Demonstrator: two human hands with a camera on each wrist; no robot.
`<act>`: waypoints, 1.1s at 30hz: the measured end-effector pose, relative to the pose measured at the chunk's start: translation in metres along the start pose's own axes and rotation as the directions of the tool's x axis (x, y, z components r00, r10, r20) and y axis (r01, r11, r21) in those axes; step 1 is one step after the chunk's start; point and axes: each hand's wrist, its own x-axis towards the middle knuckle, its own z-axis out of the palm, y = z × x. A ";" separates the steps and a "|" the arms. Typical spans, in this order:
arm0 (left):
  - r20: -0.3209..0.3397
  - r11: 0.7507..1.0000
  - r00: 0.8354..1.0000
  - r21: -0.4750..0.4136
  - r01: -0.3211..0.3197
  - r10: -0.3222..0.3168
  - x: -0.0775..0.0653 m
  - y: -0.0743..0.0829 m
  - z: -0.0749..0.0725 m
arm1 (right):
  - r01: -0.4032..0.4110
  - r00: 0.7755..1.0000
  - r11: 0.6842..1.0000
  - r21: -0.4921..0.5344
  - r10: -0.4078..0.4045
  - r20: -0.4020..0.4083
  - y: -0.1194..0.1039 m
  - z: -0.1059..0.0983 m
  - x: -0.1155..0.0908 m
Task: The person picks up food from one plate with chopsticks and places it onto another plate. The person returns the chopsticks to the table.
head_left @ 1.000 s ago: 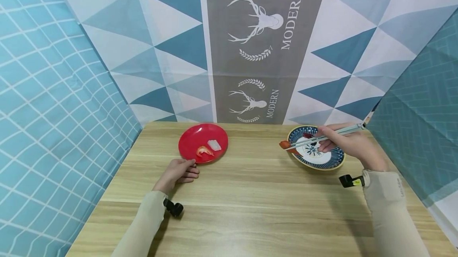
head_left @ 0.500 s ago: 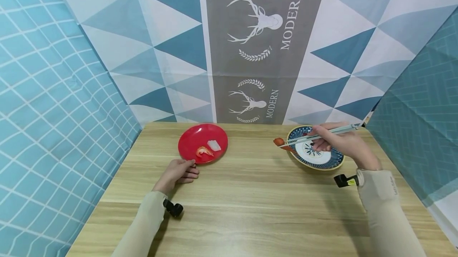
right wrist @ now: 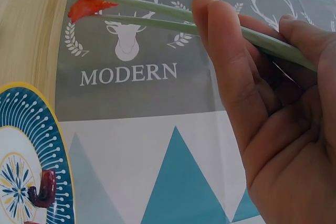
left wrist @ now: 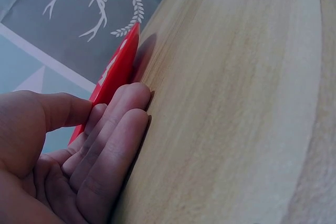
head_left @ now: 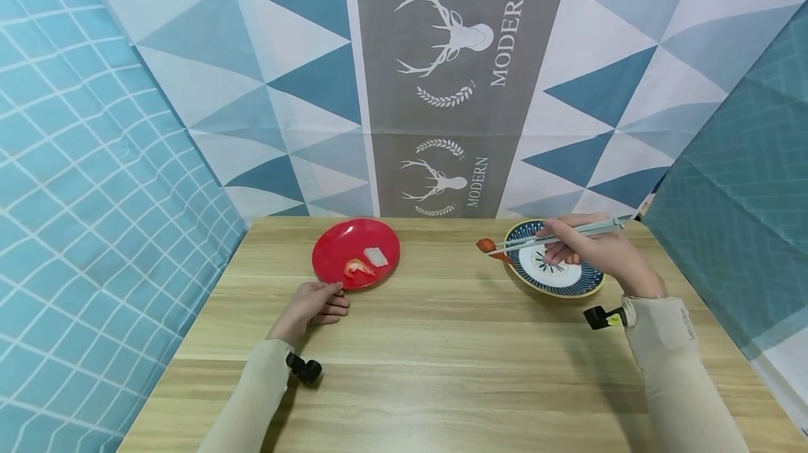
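Observation:
My left hand [head_left: 312, 306] pinches the near rim of a red plate [head_left: 337, 242] between thumb and fingers. On that plate lie a shrimp [head_left: 358, 268] and a whitish, flat piece of food [head_left: 375, 257]. In my right hand [head_left: 593, 249] is a pair of pale green chopsticks [right wrist: 157, 8], held between thumb and fingers. Their tips grip an orange-red piece of food [right wrist: 86, 8], raised just left of a blue-patterned dish [head_left: 562, 279]. A dark red, curled piece of food [right wrist: 46, 188] sits inside the dish in the right wrist view.
Both dishes stand toward the back of a wooden table [head_left: 442, 355]. Behind it hangs a patterned cloth [head_left: 416, 109] with deer prints. Blue grid cloth [head_left: 95, 179] borders the left side, and teal cloth [head_left: 732, 200] the right.
My right hand has moved left, carrying the chopsticks and the orange-red piece past the dish's left rim. The left hand keeps its hold on the red plate; the head view shifted slightly.

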 end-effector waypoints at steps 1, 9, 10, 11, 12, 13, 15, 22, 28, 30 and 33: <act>-0.001 1.000 1.000 0.002 -0.001 0.001 0.000 0.000 0.000 | -0.002 1.000 1.000 0.000 0.002 0.001 -0.001 0.001 0.001; -0.005 1.000 1.000 0.005 -0.004 0.004 0.002 -0.002 -0.001 | -0.055 0.998 0.998 -0.044 0.055 0.006 -0.006 0.007 0.004; -0.004 1.000 1.000 0.005 -0.004 0.004 0.002 -0.002 -0.001 | -0.058 0.998 0.997 -0.055 0.058 0.004 -0.006 0.008 0.004; -0.003 1.000 1.000 0.005 -0.003 0.003 0.002 -0.002 -0.001 | -0.059 0.998 0.996 -0.060 0.059 0.002 -0.006 0.008 0.003; -0.001 1.000 1.000 0.006 -0.002 0.002 0.001 -0.002 0.000 | -0.061 0.998 0.996 -0.069 0.061 -0.001 -0.006 0.009 0.003; 0.003 1.000 1.000 0.007 -0.006 0.006 0.001 -0.002 0.000 | -0.060 0.998 0.996 -0.073 0.060 -0.003 -0.006 0.009 0.003; 0.004 1.000 1.000 0.005 -0.004 0.004 0.002 -0.002 0.001 | -0.054 0.999 0.996 -0.073 0.054 -0.006 -0.006 0.010 0.004; -0.006 1.000 1.000 0.009 -0.003 0.003 0.003 -0.001 -0.001 | -0.007 1.000 1.000 -0.003 0.007 0.008 -0.005 0.017 0.011; -0.003 1.000 1.000 0.012 -0.003 0.003 0.003 -0.001 -0.001 | -0.011 1.000 0.999 0.040 0.010 0.023 -0.006 0.021 0.016; -0.004 1.000 1.000 0.011 -0.001 0.001 0.002 -0.001 0.000 | -0.004 1.000 0.999 0.042 0.003 0.023 -0.006 0.022 0.017; -0.003 1.000 1.000 0.014 -0.002 0.002 0.003 -0.001 0.000 | 0.028 0.999 0.998 0.049 -0.029 0.025 -0.007 0.023 0.019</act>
